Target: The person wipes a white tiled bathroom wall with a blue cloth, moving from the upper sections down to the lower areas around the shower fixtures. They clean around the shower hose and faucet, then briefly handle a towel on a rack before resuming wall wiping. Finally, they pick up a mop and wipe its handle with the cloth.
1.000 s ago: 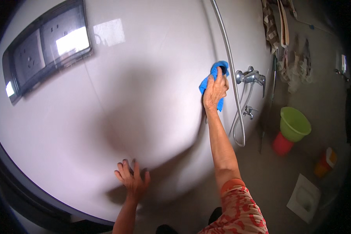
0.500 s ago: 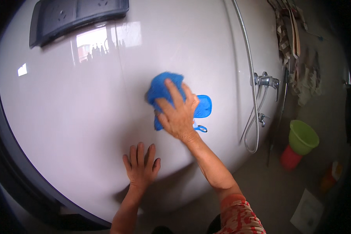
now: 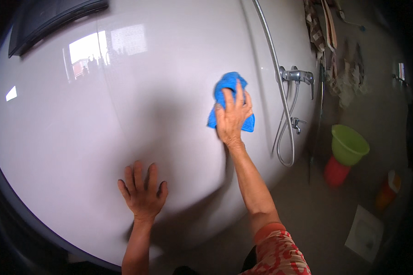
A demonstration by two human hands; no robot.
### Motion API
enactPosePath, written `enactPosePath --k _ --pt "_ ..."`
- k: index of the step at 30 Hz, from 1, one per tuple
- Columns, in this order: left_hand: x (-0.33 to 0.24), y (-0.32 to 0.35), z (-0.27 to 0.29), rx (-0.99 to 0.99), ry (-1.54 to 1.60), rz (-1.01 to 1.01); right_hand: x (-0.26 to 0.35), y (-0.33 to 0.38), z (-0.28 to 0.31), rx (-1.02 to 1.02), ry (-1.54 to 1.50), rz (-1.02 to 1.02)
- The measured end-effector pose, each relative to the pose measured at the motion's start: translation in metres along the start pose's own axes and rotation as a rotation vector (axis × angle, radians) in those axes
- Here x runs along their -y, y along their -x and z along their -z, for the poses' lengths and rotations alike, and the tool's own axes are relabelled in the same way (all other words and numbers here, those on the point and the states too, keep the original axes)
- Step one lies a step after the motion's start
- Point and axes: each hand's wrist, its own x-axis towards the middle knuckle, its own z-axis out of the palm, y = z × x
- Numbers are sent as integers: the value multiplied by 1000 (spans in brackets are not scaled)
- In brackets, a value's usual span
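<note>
Against the glossy white wall (image 3: pixel 69 137), my right hand (image 3: pixel 233 115) presses a bunched blue cloth (image 3: pixel 227 84). Its fingers are spread over the cloth, which shows above the knuckles and at both sides of the hand. Lower and to the left, my left hand (image 3: pixel 144 196) rests on the same wall with its fingers apart, holding nothing. Both forearms reach up from the lower edge; the right one comes out of a red and beige patterned sleeve.
A metal shower hose (image 3: pixel 271 52) hangs to the right of the cloth, beside a mixer tap (image 3: pixel 298 75) and a smaller tap (image 3: pixel 298 124). A green basin (image 3: pixel 348 145) sits on a red bucket (image 3: pixel 336 173) at right. A dark shelf (image 3: pixel 55 22) juts out at upper left.
My right hand has moved the blue cloth right and slightly up relative to the wall, closer to the shower hose. The view has shifted; my left hand remains flat on the wall.
</note>
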Motion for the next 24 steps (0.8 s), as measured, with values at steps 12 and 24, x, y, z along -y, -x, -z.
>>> enactPosePath --k 12,24 --pt "-4 1 2 -49 5 -3 -65 14 -3 -92 -39 -665" --pt "11 2 7 -86 369 -79 105 107 25 315 -226 57"
